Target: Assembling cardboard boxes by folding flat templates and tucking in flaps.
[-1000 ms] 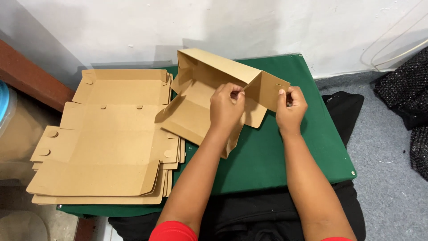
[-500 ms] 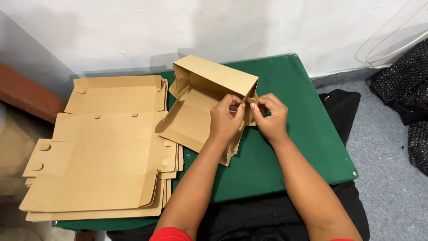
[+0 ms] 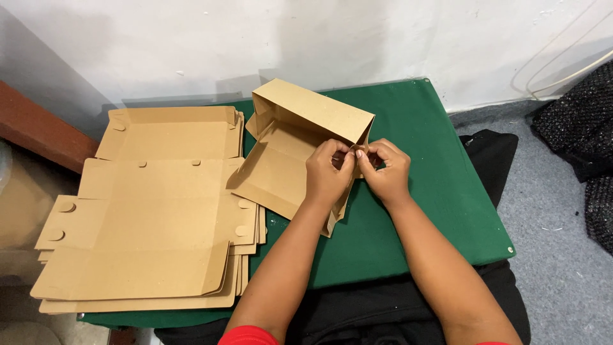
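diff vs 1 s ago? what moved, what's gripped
The right hand moved left, folding the side flap inward, and now meets the left hand at the right end of the half-folded cardboard box. Both hands pinch the flap there; earlier they were apart. The box stays on the green table, and the stack of flat cardboard blanks is untouched.

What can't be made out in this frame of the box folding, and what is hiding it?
- Head view: the right end flap of the half-folded cardboard box is covered by the left hand and right hand, so how it is tucked cannot be told.
- Head view: the number of sheets in the stack of flat cardboard blanks cannot be counted; the top sheet hides them.
- Head view: the near edge of the green table is hidden by the forearms and lap.
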